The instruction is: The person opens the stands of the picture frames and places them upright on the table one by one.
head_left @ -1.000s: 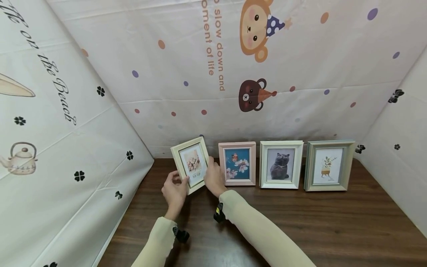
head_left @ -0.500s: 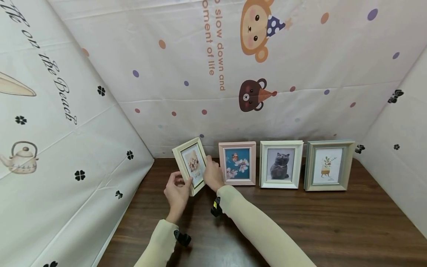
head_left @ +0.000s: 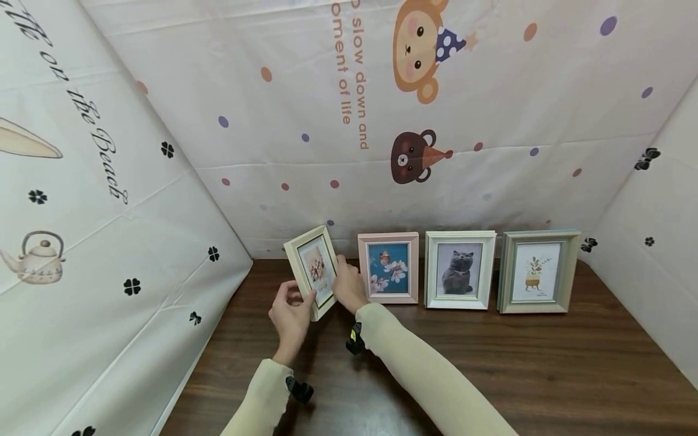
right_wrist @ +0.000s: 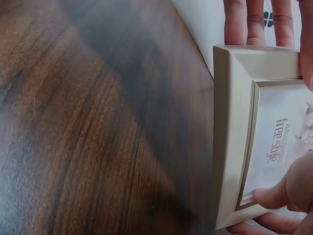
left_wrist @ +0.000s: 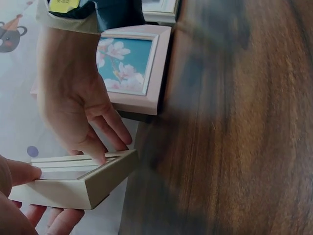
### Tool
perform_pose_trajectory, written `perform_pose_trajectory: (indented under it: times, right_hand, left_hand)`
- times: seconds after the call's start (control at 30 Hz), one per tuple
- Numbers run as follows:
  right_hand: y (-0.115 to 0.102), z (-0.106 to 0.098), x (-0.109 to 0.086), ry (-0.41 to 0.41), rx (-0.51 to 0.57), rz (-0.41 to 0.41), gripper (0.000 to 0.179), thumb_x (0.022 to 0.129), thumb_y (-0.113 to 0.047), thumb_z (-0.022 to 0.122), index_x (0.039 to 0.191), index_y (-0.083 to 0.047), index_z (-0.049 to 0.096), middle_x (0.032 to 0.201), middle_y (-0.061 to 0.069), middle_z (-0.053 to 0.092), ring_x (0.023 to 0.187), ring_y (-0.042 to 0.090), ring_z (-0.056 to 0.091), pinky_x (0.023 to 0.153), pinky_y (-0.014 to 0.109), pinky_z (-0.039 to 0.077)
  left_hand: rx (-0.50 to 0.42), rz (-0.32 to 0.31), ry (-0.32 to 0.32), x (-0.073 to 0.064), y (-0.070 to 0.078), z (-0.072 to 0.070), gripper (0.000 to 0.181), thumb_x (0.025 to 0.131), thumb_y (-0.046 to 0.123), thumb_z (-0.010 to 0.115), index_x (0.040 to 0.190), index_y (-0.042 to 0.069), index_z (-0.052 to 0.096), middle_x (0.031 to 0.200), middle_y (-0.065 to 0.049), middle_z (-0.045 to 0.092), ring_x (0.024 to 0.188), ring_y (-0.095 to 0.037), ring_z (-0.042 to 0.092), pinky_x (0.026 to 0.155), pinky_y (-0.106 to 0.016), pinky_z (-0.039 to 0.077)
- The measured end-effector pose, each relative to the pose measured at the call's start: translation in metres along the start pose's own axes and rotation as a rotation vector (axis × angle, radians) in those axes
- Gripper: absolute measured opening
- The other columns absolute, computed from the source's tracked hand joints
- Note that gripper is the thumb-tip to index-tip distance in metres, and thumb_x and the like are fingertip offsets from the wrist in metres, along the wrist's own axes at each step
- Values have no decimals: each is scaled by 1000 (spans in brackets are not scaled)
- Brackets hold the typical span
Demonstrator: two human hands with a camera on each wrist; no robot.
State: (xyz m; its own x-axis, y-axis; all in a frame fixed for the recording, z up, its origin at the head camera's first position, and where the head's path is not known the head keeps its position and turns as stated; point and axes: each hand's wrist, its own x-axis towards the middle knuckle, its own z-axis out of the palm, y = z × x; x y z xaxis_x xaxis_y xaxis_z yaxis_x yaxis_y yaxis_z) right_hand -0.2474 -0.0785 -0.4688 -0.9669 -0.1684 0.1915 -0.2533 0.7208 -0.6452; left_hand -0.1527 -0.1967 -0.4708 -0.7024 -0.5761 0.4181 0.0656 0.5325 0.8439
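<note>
A cream picture frame [head_left: 291, 254] with a flower print is held tilted between two hands at the left end of a row. The left hand [head_left: 291, 313] grips its lower left side, thumb on the front and fingers behind, as the left wrist view also shows. On the opposite side the right hand [head_left: 349, 284] pinches the edge; in the right wrist view its thumb [right_wrist: 274, 196] presses the front near the corner. Just right of that hand stands a pink picture frame [head_left: 388, 298] with a blossom print.
A white picture frame [head_left: 460, 303] with a grey cat and a grey-green picture frame [head_left: 533, 307] with a potted plant stand farther right on the brown wooden table [head_left: 436, 363]. Printed white cloth [head_left: 305, 91] hangs behind and at both sides.
The cream picture frame has turned so its front faces more to the right, and has shifted slightly right with the left hand. The other frames stay in place.
</note>
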Motion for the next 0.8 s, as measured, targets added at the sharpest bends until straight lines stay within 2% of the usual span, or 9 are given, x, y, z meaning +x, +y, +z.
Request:
perform_pose_trajectory:
  times: [0.17, 0.3, 0.43, 0.57, 0.7, 0.8]
  right_hand:
    - [-4, -5, -2, 1, -17, -38, 54, 98, -3, 63, 149, -6, 45, 100, 17, 68, 77, 30, 67, 62, 41, 53]
    - [-10, -17, -4, 16, -28, -93, 60, 97, -4, 63, 152, -5, 40, 98, 17, 68, 76, 30, 68, 60, 41, 53]
    - [-23, -34, -5, 32, -15, -151, 60, 99, -11, 66, 153, -6, 39, 98, 16, 66, 81, 29, 68, 64, 42, 55]
    - [-42, -50, -6, 15, -5, -202, 60, 103, -19, 62, 157, -7, 37, 105, 17, 66, 84, 29, 67, 68, 44, 55]
    - [-58, -60, -8, -5, -12, -248, 61, 106, -27, 58, 161, -11, 34, 104, 12, 66, 91, 30, 66, 74, 46, 54]
    - [-66, -65, -10, -14, -11, -269, 61, 107, -31, 56, 162, -16, 33, 110, 13, 66, 99, 31, 66, 79, 47, 55]
  left_hand:
    - [0, 3, 15, 0, 1, -1, 34, 76, 13, 92, 104, 14, 72, 76, -3, 73, 66, -24, 71, 66, -36, 55]
    - [-8, 23, 19, 0, 2, -1, 35, 76, 13, 92, 105, 13, 71, 77, -2, 73, 66, -23, 71, 65, -34, 55]
    - [-7, 28, 27, 0, 3, 0, 35, 76, 13, 91, 105, 13, 71, 76, -2, 73, 65, -22, 70, 66, -34, 54]
    - [8, 14, 28, -1, 3, 2, 34, 76, 13, 91, 105, 13, 72, 76, -1, 72, 64, -19, 70, 63, -31, 53]
    - [2, 7, 22, -3, 4, 3, 34, 77, 13, 91, 105, 14, 72, 77, -1, 72, 64, -17, 70, 59, -25, 51]
    - [-2, 13, 19, -4, 4, 5, 33, 77, 13, 91, 104, 14, 72, 77, -2, 73, 65, -17, 70, 58, -24, 51]
